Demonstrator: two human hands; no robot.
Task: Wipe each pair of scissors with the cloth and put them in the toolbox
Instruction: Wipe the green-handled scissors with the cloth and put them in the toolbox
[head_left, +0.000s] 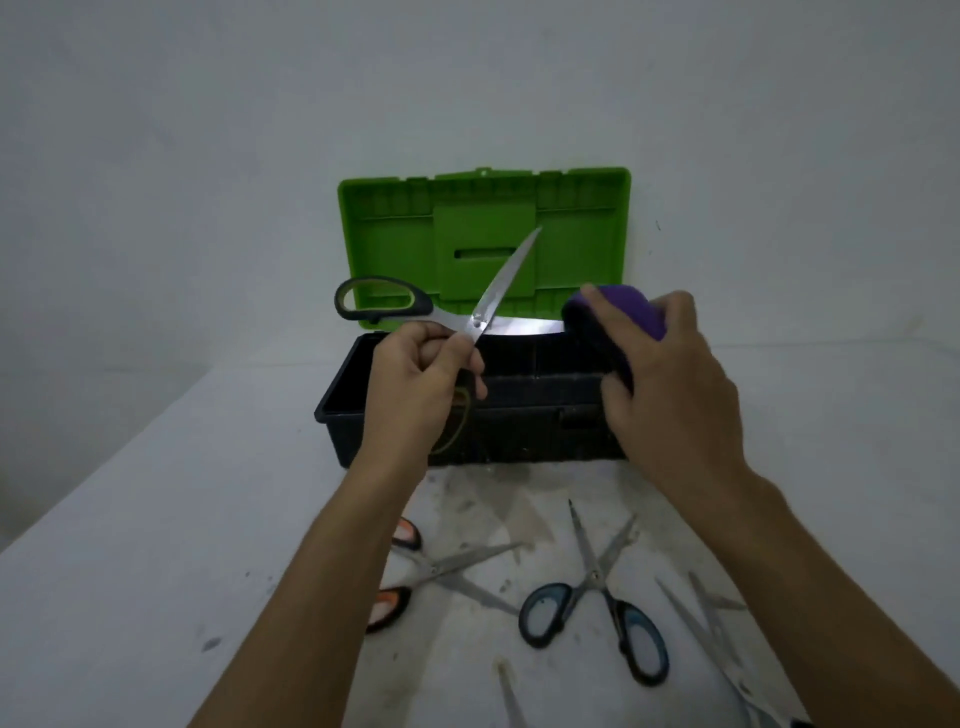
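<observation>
My left hand (421, 384) grips a pair of green-and-black-handled scissors (488, 306) near the pivot, held spread open above the toolbox. One blade points up and right across the lid. The other blade runs right into the purple cloth (623, 312), which my right hand (670, 384) holds wrapped around that blade's tip. The toolbox (343, 405) is black with a green lid (395, 228) standing open against the wall. One handle loop is hidden behind my left hand.
On the stained white table lie orange-handled scissors (452, 566), blue-and-black-handled scissors (597, 587), both open, and further blades (696, 613) at the right, partly under my right forearm. Another blade tip (509, 696) shows at the bottom edge. A white wall stands behind.
</observation>
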